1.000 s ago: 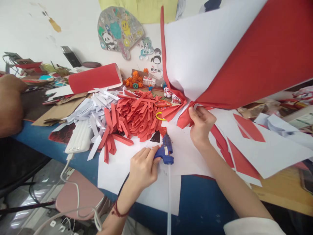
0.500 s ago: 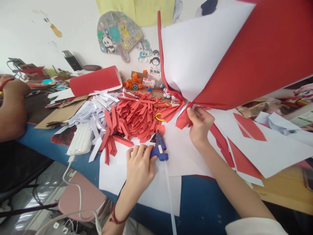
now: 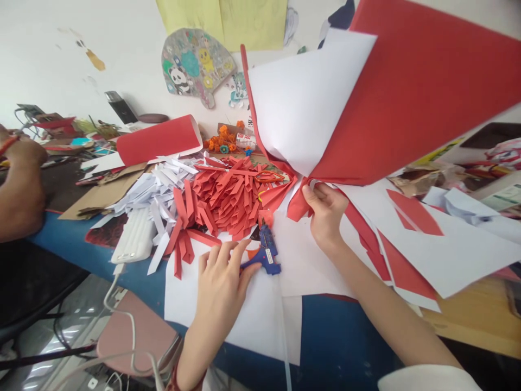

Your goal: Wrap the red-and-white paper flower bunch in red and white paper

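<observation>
My right hand [image 3: 328, 217] pinches the gathered neck of a large red and white paper wrap [image 3: 402, 98], whose sheets fan out above it like a bouquet wrapping. My left hand [image 3: 220, 282] is by the handle of a blue hot glue gun [image 3: 267, 252], fingers spread and lifted, the thumb near or against the handle. The gun's orange trigger shows between the fingers. Its nozzle points away from me, and a long clear glue stick [image 3: 284, 331] trails from its rear towards me. White paper [image 3: 244, 320] lies beneath the gun.
Folded red paper strips [image 3: 223, 198] and white strips [image 3: 171, 174] are heaped beyond my left hand. A white power bank [image 3: 133, 236] with a cable lies left of them. A red paper roll [image 3: 158, 140] lies behind. Red and white paper scraps [image 3: 415, 212] cover the right. Another person's arm [image 3: 22, 184] rests at far left.
My left hand has loosened and drawn back left from the glue gun, its fingers opening off the handle. The paper wrap and my right hand appear slightly further left in view.
</observation>
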Action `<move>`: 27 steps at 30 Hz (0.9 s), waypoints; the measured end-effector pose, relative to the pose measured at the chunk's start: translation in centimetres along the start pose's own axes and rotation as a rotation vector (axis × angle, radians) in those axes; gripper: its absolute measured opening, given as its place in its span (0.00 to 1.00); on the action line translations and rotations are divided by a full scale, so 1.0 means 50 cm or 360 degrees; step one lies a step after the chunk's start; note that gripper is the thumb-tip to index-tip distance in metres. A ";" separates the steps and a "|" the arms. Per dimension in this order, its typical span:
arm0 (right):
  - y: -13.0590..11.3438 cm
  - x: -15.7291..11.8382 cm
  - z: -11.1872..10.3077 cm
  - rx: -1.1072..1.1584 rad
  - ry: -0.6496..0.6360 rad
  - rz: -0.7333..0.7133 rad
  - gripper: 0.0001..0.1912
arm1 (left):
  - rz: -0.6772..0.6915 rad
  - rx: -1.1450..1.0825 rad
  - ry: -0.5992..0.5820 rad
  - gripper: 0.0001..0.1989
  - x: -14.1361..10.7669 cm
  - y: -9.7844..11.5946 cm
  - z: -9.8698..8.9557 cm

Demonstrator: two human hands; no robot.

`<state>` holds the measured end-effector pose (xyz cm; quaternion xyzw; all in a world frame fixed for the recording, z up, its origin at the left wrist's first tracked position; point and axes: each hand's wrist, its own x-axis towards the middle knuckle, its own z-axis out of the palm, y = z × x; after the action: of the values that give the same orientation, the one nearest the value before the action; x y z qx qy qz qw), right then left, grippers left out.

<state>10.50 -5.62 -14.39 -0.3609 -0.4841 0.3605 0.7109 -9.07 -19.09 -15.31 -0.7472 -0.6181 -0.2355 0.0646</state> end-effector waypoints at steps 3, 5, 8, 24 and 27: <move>0.000 -0.003 0.001 -0.0046 -0.0032 0.0010 0.26 | -0.0030 -0.0292 0.0084 0.11 0.083 0.022 -0.029; 0.001 -0.005 0.001 -0.0019 -0.0056 0.0014 0.26 | 0.0020 -0.0534 0.0115 0.09 0.155 0.036 -0.034; 0.003 -0.003 0.000 0.0060 -0.0068 0.0042 0.26 | 0.0135 -0.0823 0.0274 0.06 0.252 0.046 -0.027; -0.066 0.158 0.035 -0.0109 -0.0133 -0.0474 0.28 | 0.0182 -0.1572 0.0606 0.08 0.447 0.055 -0.038; -0.084 0.199 0.056 -0.0096 -0.0147 -0.0528 0.29 | 0.0230 -0.1620 0.0570 0.07 0.479 0.052 -0.060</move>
<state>11.24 1.41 -5.74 -0.2805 -0.5798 0.2398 0.7264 -4.42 0.56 -1.80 -0.6729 -0.3522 -0.6236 -0.1851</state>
